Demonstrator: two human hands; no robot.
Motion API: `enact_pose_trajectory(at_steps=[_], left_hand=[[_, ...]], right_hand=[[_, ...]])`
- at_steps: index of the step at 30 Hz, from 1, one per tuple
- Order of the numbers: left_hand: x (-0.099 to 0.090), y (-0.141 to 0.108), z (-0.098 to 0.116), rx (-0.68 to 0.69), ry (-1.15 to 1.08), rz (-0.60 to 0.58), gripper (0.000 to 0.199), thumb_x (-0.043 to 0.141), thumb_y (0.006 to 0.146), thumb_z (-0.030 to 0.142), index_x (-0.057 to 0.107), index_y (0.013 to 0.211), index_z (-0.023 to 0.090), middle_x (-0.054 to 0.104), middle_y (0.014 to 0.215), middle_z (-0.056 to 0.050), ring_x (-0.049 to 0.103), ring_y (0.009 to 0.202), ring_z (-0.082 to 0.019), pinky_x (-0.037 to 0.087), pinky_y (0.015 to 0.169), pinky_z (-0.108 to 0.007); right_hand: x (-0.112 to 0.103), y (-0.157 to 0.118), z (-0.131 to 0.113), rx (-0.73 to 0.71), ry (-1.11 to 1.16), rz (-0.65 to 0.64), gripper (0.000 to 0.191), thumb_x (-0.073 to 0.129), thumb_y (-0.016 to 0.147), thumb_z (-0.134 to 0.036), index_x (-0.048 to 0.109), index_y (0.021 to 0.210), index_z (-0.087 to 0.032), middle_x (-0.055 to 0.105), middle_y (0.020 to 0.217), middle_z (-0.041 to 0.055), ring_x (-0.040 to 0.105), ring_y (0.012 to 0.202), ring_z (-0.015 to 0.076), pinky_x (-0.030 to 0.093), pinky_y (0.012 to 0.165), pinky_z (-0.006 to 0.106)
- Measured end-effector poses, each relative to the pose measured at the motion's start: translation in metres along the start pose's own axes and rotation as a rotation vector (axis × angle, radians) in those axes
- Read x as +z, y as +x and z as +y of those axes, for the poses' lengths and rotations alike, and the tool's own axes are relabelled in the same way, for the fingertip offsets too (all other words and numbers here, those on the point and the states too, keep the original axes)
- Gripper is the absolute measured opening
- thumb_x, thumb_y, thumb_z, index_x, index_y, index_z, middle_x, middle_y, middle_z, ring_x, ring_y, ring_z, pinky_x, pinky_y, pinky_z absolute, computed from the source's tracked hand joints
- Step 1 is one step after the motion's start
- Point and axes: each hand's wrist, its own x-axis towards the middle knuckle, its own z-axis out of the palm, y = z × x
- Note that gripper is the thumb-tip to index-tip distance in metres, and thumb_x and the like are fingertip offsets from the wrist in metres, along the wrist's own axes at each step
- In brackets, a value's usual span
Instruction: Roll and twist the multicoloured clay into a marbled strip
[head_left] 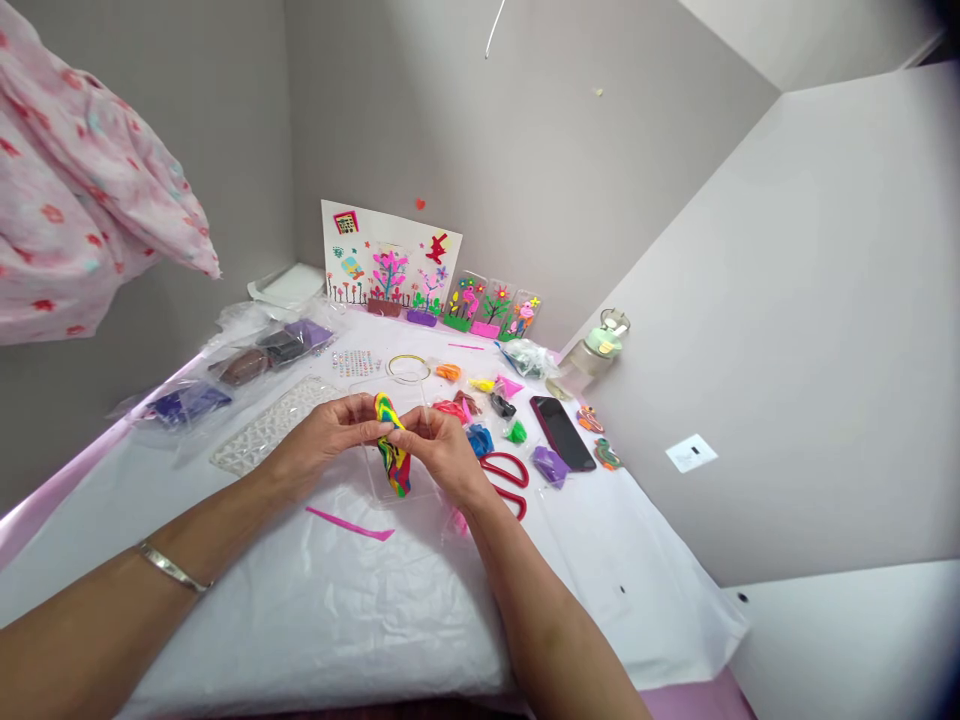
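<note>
Between my two hands is a strip of modelling clay [395,468], marbled in yellow, red, blue and green. My left hand [339,432] pinches its upper left edge with thumb and fingers. From the other side, my right hand [435,448] grips it, thumb pressed on its middle. The clay is above a clear plastic tray [375,488] on the white-covered table. A pink modelling tool [351,523] lies in front of the hands. Red-handled scissors [510,468] rest beside my right wrist, which hides part of them. Small lumps of coloured clay, among them a blue one [478,440], lie behind.
A phone [562,432], a purple clay packet [551,466] and a bottle [592,355] are on the right. At left lie a textured mat [274,425] and bagged clay [251,366]. A decorated board [391,255] leans on the back wall. Pink cloth [90,190] hangs upper left.
</note>
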Motion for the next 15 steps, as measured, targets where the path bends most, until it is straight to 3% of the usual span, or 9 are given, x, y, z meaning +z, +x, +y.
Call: enact_pose_trajectory(at_steps=[7, 15], left_hand=[[-0.0036, -0.0006, 0.0039, 0.015, 0.053, -0.061, 0.036, 0.094, 0.069, 0.048, 0.075, 0.085, 0.021, 0.070, 0.086, -0.001, 0.064, 0.087, -0.022, 0.048, 0.084, -0.033], [0.0025, -0.0042, 0.0040, 0.019, 0.034, 0.048, 0.033, 0.086, 0.073, 0.051, 0.072, 0.073, 0.021, 0.070, 0.076, -0.001, 0.062, 0.077, -0.021, 0.049, 0.076, -0.033]], right_hand=[[0.0025, -0.0013, 0.0000, -0.002, -0.009, 0.021, 0.048, 0.094, 0.072, -0.060, 0.069, 0.077, -0.019, 0.070, 0.068, 0.0004, 0.060, 0.060, 0.0139, 0.047, 0.057, 0.026], [0.0065, -0.0005, 0.0001, 0.001, -0.017, -0.010, 0.049, 0.094, 0.069, -0.060, 0.068, 0.075, -0.019, 0.068, 0.067, -0.0013, 0.057, 0.058, 0.0122, 0.044, 0.057, 0.026]])
